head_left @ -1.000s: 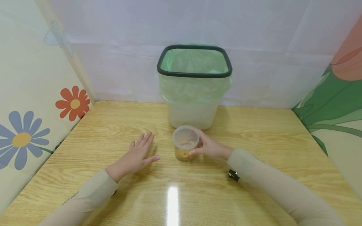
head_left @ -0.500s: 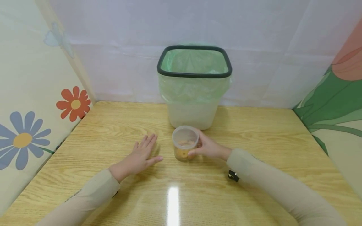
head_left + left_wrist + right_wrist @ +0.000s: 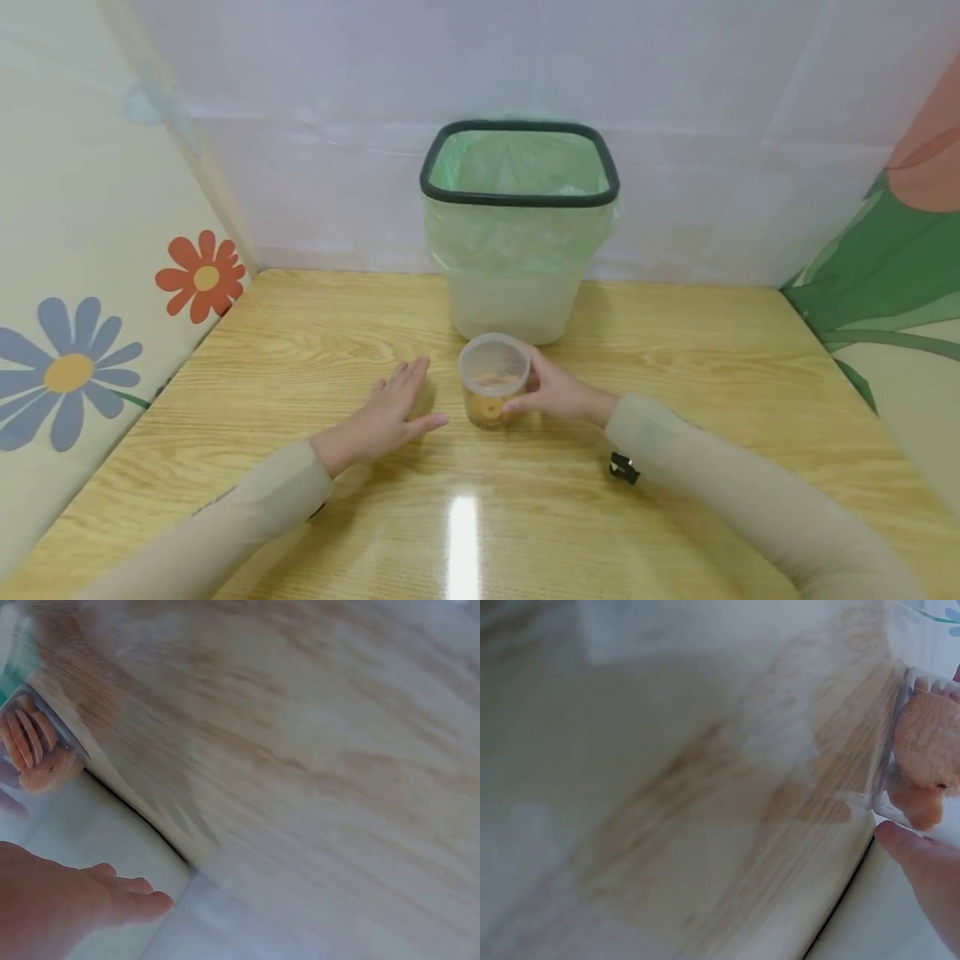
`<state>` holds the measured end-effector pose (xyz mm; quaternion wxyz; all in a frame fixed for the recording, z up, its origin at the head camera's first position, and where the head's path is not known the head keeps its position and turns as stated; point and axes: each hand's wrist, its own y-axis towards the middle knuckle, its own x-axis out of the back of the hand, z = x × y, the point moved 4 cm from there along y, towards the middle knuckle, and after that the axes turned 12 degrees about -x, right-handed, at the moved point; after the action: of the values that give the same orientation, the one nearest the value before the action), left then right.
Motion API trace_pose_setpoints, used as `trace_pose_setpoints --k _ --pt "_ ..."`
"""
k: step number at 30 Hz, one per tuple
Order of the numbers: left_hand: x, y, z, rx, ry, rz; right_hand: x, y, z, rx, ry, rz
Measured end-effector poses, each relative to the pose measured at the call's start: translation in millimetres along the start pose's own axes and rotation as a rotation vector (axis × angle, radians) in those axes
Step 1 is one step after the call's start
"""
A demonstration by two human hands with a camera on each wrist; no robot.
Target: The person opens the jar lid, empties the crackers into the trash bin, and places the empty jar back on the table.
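A clear, lidded-looking round plastic jar (image 3: pixel 492 367) stands upright on the wooden table (image 3: pixel 337 317). Orange-brown biscuit-like pieces (image 3: pixel 489 407) lie in its lower part; their exact kind I cannot tell. My right hand (image 3: pixel 557 388) grips the jar from its right side, thumb in front and the other fingers partly hidden behind it. In the right wrist view the thumb (image 3: pixel 911 851) presses the jar wall. Left of the jar, my left hand (image 3: pixel 382 419) hovers or rests near the tabletop with straight fingers, thumb apart. It touches nothing but perhaps the table.
Right behind the jar stands a whitish trash bin (image 3: pixel 513 304) with a dark rim (image 3: pixel 517 200) and a green plastic liner (image 3: pixel 517 237). A white cloth (image 3: pixel 330 200) hangs behind the table. Flower-printed panels flank both sides.
My left hand has slid a little to the right, closer to the jar. The right hand keeps its hold and the jar stays in place.
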<state>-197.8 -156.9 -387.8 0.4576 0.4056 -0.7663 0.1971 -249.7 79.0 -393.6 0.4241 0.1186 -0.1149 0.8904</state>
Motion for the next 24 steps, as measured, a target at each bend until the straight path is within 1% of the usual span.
trace_pose_setpoints --k 2,6,9,13,16,20,24 --pt "-1.0 1.6 -0.8 0.003 -0.021 0.009 1 -1 -1 -0.010 0.012 0.004" --pt "-2.3 3.9 -3.4 0.001 -0.056 0.011 6 -6 0 -0.042 -0.007 0.000" --pt "-3.3 6.6 -4.5 0.007 -0.100 0.011 12 -10 1 -0.074 -0.084 -0.023" --pt "-5.1 11.3 -5.4 0.000 -0.179 0.006 18 -14 6 -0.091 -0.181 -0.047" --pt "-7.4 14.3 -7.3 -0.005 -0.249 0.002 21 -16 9 -0.088 -0.217 -0.057" --pt "-11.6 17.6 -11.1 0.015 -0.328 0.001 24 -17 10 -0.057 -0.232 -0.067" --pt "-16.6 22.3 -15.0 0.040 -0.387 -0.037 25 -18 14 -0.014 -0.238 -0.070"
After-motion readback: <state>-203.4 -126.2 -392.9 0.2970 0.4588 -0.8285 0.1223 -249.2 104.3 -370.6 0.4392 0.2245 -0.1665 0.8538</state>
